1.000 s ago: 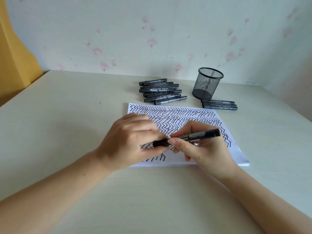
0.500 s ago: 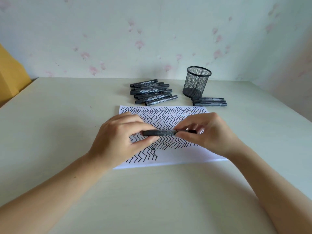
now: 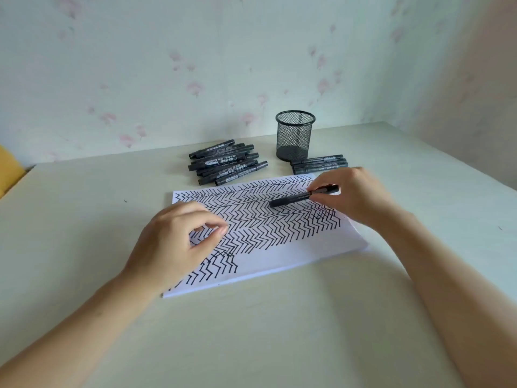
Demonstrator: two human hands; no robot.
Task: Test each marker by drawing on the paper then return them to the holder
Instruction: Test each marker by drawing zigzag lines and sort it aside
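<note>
The hands are parting now; the right hand (image 3: 355, 196) is carrying the capped black marker (image 3: 303, 196) over the zigzag-covered paper (image 3: 279, 259) toward the mesh holder (image 3: 295, 135), which is looking empty; the left hand (image 3: 173, 242) is hovering, loosely curled, pinching nothing; testing done, return coming.

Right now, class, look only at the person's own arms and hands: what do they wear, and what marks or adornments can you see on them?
Both arms are bare to the frame's edge: no sleeves show. The left hand and right hand wear no gloves, rings, watch or bracelet. No ink stains or other markings are visible on them.
</note>
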